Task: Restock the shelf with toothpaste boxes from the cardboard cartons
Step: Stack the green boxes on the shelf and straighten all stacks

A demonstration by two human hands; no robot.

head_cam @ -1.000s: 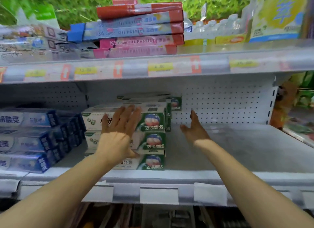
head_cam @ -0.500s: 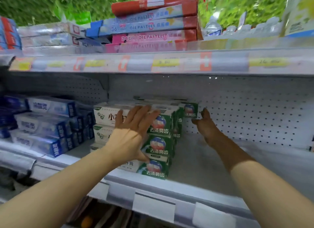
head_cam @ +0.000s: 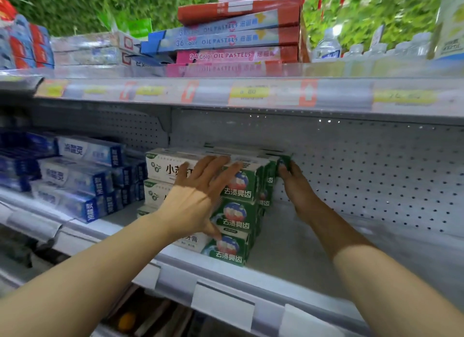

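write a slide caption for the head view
Left hand flat on the green toothpaste stack; right hand at a rear box.

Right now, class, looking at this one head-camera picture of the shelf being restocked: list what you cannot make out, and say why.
All in the head view:
- Cardboard cartons: none in the picture, out of frame.
- Rear green toothpaste boxes: number hidden behind the front stack.
- Front stack's middle lettering: covered by the left hand.
- Right hand: fingertips at the rear box's end; grip unclear in shadow.
- Price labels: blurred, unreadable.
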